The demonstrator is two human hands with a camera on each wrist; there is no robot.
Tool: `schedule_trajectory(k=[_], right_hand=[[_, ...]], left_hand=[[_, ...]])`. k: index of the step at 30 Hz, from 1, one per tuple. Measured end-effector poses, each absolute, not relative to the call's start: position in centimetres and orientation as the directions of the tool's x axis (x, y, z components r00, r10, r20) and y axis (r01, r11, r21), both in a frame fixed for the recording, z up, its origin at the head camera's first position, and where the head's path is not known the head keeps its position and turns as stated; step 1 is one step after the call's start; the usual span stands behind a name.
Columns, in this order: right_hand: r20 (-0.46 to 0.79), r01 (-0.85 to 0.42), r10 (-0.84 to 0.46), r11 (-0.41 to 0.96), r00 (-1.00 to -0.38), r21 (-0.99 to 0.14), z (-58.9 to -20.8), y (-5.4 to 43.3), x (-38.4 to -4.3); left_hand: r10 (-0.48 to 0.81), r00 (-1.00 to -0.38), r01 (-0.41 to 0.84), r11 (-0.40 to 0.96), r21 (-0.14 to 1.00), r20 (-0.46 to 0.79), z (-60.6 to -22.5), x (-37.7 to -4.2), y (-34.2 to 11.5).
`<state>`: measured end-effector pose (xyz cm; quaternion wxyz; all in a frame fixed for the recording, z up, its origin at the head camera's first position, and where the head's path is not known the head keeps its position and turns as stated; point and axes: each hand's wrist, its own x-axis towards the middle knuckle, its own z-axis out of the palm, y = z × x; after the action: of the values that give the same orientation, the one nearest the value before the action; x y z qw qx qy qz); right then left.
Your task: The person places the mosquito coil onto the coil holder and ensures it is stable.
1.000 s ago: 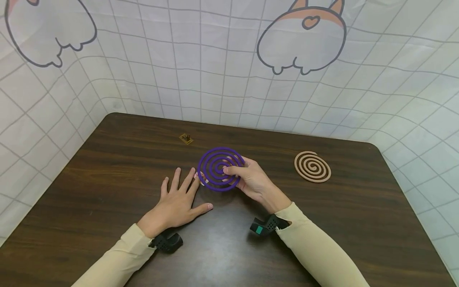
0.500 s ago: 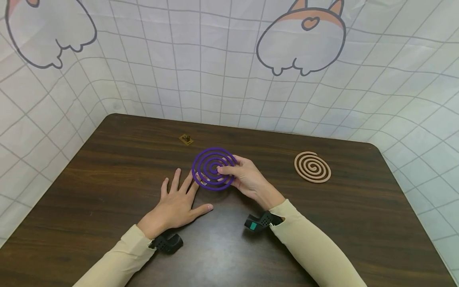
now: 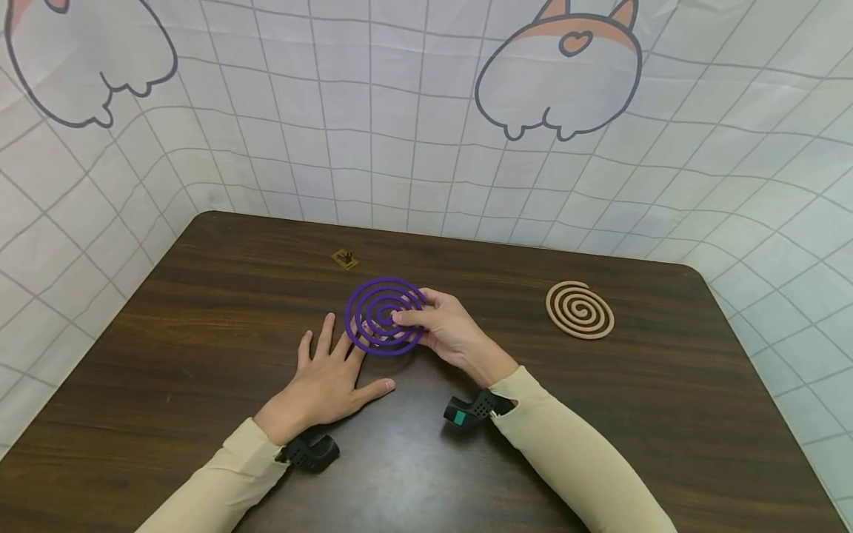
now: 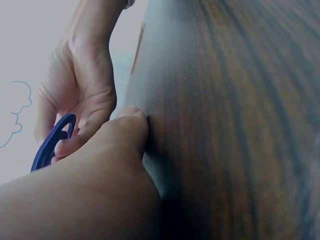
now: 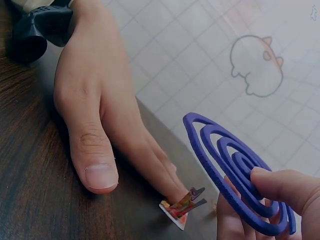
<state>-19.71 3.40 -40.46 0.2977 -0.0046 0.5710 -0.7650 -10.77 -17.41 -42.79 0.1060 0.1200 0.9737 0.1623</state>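
Fingers spread, the left hand (image 3: 323, 387) lies palm down on the dark wood-grain table (image 3: 586, 414), while we see the right hand (image 3: 448, 333) pinching a flat purple spiral coil (image 3: 384, 316) between thumb and fingers, raised near the left fingertips. Coil looks tilted in right wrist view, rings spaced apart. Through its gaps in head view we get a small multicoloured printed stand (image 5: 183, 205), partly hidden; we can't tell if the left fingers touch it.

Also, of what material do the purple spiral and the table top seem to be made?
The purple spiral: perhaps pressed powder, like a mosquito coil; matte, slightly grainy surface. The table top: probably wood-look laminate; dark streaky grain, soft glare.
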Motion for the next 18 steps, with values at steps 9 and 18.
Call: schedule_trajectory(k=[9,18], right_hand=[[-0.340,0.455,-0.467,-0.155,-0.816,-0.877,-40.57,3.09,-19.79],[-0.355,0.459,-0.464,-0.132,-0.812,-0.878,-40.79,2.68,-19.80]], left_hand=[[0.272,-0.947,0.199,0.913,0.356,-0.168,-42.67,-10.74,-17.31],[0.276,-0.950,0.203,0.902,0.380,-0.147,-42.77,-10.61,-17.39]])
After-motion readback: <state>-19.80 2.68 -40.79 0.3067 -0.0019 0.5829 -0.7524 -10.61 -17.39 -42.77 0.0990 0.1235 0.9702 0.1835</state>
